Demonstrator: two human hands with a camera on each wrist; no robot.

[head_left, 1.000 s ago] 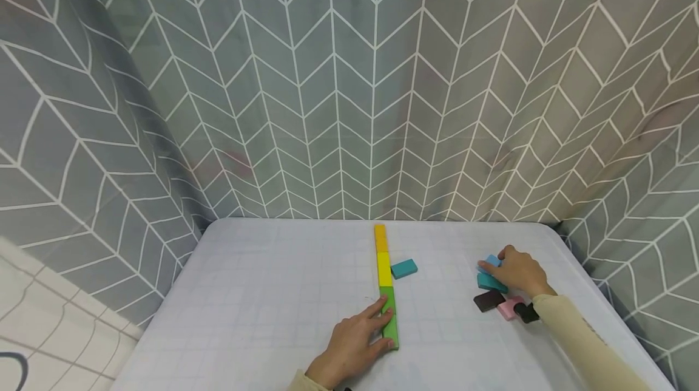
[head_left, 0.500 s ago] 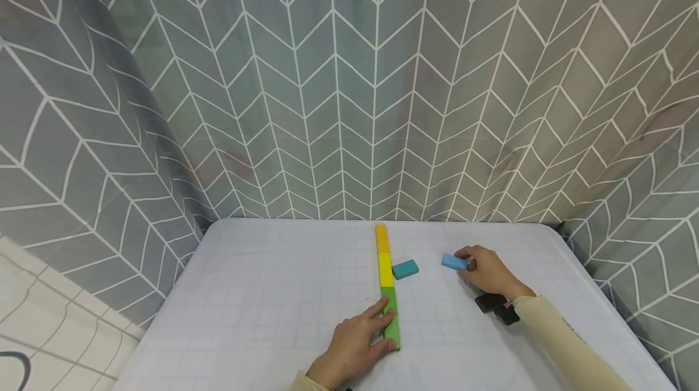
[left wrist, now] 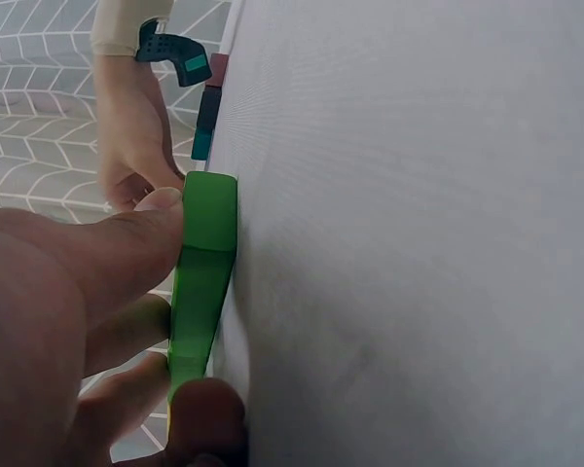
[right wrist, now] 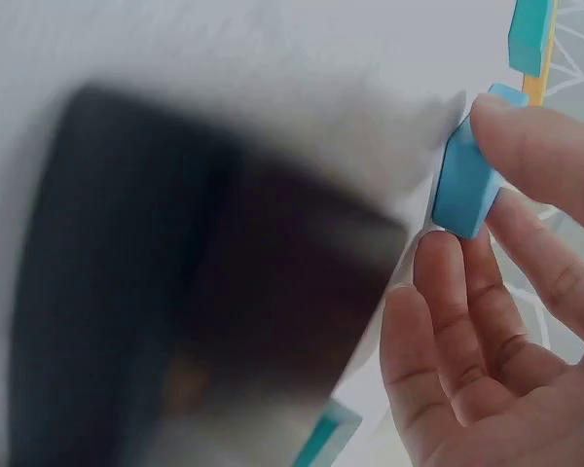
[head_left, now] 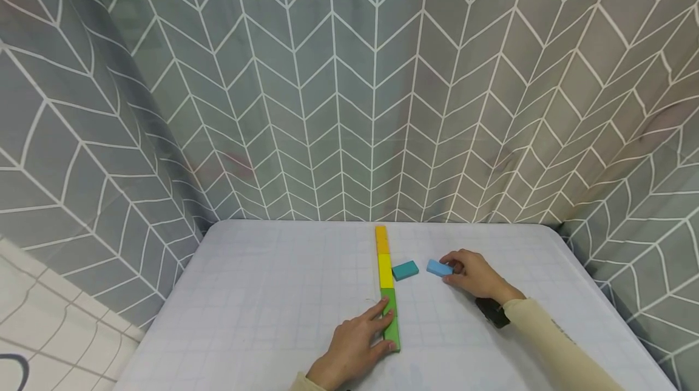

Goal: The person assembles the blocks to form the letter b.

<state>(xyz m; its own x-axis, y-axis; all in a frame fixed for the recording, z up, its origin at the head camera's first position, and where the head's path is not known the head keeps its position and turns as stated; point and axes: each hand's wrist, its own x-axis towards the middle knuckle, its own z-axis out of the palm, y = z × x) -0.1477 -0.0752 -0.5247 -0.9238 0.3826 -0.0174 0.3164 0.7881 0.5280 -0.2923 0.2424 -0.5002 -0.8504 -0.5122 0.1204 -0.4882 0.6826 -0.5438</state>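
Observation:
A flat row of blocks runs away from me on the white table: orange, yellow, then green. My left hand rests at the row's near end, thumb and fingers pinching the green block. My right hand pinches a light blue block just right of a teal block lying beside the yellow one. In the right wrist view the light blue block sits between thumb and fingertips.
A dark object lies half hidden under my right wrist. More blocks lie behind that hand. A grey patterned curtain closes off the table at the back and both sides.
My right hand lifted the light blue block from the pile at the right and carried it left, close to the teal block. The left hand stayed on the green block.

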